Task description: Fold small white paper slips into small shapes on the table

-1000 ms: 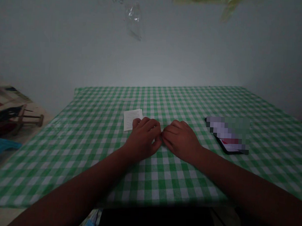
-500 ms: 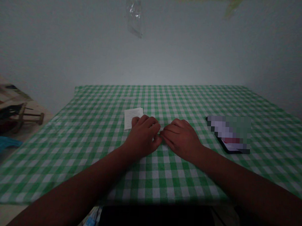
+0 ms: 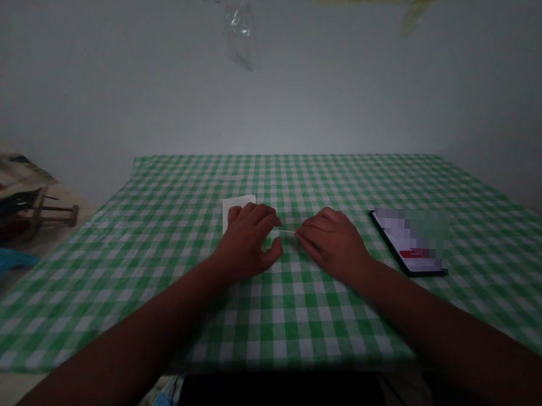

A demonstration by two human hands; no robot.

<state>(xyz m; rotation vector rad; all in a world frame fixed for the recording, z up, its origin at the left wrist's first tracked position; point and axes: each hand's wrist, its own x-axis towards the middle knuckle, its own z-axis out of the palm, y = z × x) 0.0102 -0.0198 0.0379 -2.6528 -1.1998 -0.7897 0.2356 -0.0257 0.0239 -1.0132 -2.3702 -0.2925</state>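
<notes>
My right hand point(image 3: 332, 238) pinches a thin white strip point(image 3: 286, 231) at its right end, low over the checked cloth. The strip is too small to name more closely; it points left toward my left hand point(image 3: 249, 238). That hand is open, thumb and forefinger apart around the strip's left end, and I see no clear contact between them. Under and behind my left hand lies a small white printed paper point(image 3: 237, 203), partly covered by the fingers.
A green-and-white checked cloth point(image 3: 302, 312) covers the table, which meets a pale wall point(image 3: 329, 98). A phone point(image 3: 404, 242) with a lit, partly blurred screen lies right of my right hand. Left of the table are a blue plastic stool point(image 3: 8, 256) and a wooden frame point(image 3: 55, 214).
My hands have drawn apart. The left thumb and forefinger have opened and moved slightly left, and the thin white strip now shows between the hands.
</notes>
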